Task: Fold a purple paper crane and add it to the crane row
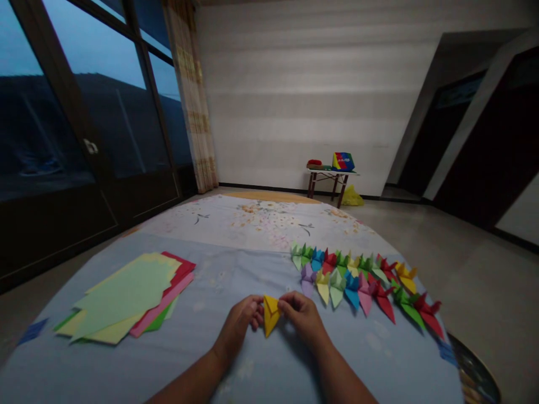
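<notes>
A half-folded yellow paper piece [270, 314] is pinched between both my hands above the light blue cloth [219, 280]. My left hand [240, 322] grips its left edge with closed fingers. My right hand [301, 315] grips its right edge the same way. Just right of my hands lie two rows of several folded paper cranes [364, 280] in green, blue, red, yellow, pink and purple. A fanned stack of coloured paper sheets [128, 294], pale green on top, rests on the cloth to the left.
The cloth-covered surface stretches ahead with a floral-print section [261, 221] at the far end. Glass doors [84, 129] and a curtain [191, 95] line the left. A small table [330, 177] with a colourful box stands by the far wall, a yellow bag beneath it.
</notes>
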The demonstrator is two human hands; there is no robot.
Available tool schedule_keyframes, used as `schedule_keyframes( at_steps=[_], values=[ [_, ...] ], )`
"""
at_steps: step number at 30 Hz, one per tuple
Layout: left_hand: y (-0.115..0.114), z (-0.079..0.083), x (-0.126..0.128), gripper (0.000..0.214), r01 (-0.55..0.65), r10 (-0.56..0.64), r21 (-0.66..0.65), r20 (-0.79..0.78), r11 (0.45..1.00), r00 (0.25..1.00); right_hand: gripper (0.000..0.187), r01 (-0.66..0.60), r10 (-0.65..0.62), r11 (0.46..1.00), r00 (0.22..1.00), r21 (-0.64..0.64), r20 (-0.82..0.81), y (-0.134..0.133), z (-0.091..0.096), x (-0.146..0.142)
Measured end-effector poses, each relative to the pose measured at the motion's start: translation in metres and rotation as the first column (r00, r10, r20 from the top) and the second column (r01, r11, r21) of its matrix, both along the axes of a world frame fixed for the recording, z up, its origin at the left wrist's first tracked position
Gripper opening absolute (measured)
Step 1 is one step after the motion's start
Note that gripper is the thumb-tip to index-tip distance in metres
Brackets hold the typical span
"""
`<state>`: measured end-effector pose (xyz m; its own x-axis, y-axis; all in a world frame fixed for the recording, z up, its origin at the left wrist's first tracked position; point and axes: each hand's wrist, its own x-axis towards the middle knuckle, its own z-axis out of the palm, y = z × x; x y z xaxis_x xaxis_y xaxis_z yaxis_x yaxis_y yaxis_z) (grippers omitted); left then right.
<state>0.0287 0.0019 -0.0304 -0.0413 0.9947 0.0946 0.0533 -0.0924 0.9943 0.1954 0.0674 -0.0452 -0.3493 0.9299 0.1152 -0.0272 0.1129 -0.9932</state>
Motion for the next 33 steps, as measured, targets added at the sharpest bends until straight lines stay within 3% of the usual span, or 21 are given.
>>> schedule_keyframes(
  at_steps=[9, 18, 26, 33],
  values=[
    [-0.002, -0.005, 0.004, 0.051, 0.028, -0.029, 0.038, 0.032, 0.999, 0.999, 0.042, 0.140, -0.133, 0.989, 0.982, -0.040, 0.135, -0.004, 0.003, 0.006],
    [-0.007, -0.007, 0.003, 0.052, 0.072, -0.072, 0.050, -0.011, 0.996, 0.997, 0.043, 0.417, -0.394, 0.907, 0.892, -0.064, 0.221, -0.005, 0.009, -0.005],
    [-0.006, -0.014, 0.003, 0.053, 0.081, -0.081, -0.012, 0.035, 0.997, 0.996, 0.040, 0.413, -0.384, 0.907, 0.889, -0.076, 0.250, -0.007, 0.009, -0.009],
    [-0.002, -0.013, 0.001, 0.053, 0.102, -0.099, -0.040, 0.058, 0.994, 0.993, 0.043, 0.407, -0.391, 0.910, 0.904, -0.071, 0.171, -0.004, 0.001, -0.009]
  ],
)
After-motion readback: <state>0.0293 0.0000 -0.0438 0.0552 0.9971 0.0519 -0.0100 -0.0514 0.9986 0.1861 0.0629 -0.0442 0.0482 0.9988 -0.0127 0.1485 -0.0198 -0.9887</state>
